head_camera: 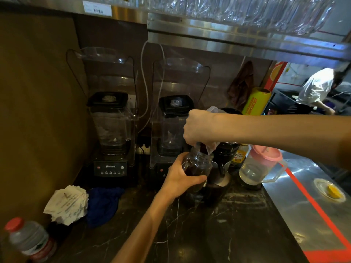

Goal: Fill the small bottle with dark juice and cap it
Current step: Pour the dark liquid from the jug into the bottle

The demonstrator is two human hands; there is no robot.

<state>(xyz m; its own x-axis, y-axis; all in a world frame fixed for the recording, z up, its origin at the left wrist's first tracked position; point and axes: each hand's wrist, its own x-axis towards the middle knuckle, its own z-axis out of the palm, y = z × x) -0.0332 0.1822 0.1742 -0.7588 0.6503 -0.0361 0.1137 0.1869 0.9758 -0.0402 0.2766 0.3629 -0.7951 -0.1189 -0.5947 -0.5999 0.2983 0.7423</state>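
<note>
My left hand [178,177] grips a small clear bottle [197,166], held slightly tilted above the dark marble counter [218,234]. Dark juice fills its lower part. My right hand [199,128] is directly above it, closed on a clear plastic bag [211,147] whose lower corner points into the bottle's mouth. Dark liquid shows in the bag's tip at the bottle's opening. No cap is visible.
Two blenders [112,133] [172,133] stand behind. A black jug [226,154], a pink-lidded pitcher [260,166] and a small yellow-labelled bottle [241,152] sit to the right. A paper stack [68,204], blue cloth [103,205] and red-capped water bottle [28,240] lie left. A person [317,90] works far right.
</note>
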